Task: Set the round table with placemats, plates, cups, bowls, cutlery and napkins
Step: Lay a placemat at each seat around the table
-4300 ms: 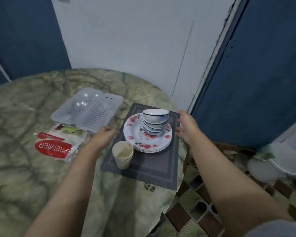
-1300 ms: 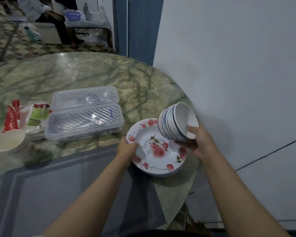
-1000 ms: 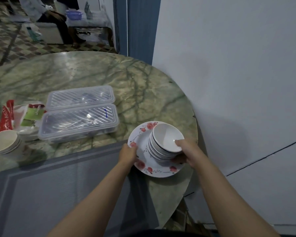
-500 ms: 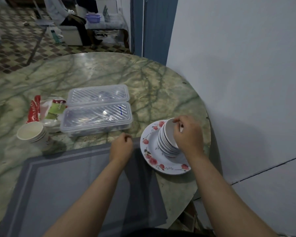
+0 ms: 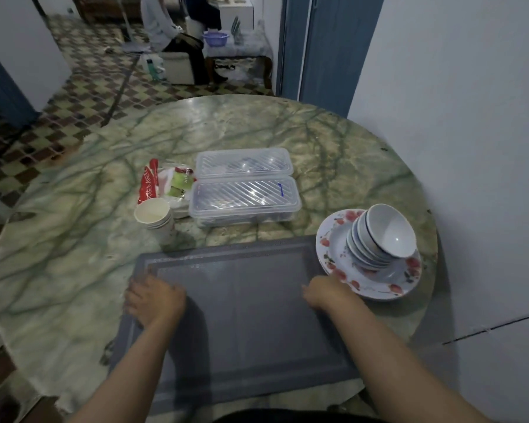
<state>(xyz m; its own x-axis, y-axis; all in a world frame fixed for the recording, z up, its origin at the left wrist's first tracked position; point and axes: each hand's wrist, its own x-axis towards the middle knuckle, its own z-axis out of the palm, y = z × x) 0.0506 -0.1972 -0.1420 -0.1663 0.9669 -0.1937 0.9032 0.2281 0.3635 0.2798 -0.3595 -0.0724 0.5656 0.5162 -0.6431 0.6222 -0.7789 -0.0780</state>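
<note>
The round green-veined marble counter (image 5: 74, 239) carries grey woven placemats (image 5: 242, 315) stacked at its near edge, apparently ready for dealing out. Floral plates (image 5: 333, 251) under white bowls (image 5: 388, 233) sit aside, right. Left hand (image 5: 155, 300) and right hand (image 5: 327, 293) press flat, fingers relaxed, on the placemats' side edges.

- The red packet (image 5: 147, 187) carries white capital lettering, seen sideways and only partly readable: "…EMIER".
- The green label (image 5: 181, 182) beside it has small print, too blurred to read.

Left hand (image 5: 155, 300): palm down, fingers spread flat, forearm extended; right hand (image 5: 326, 293): knuckles up, fingers curled under, forearm extended.
</note>
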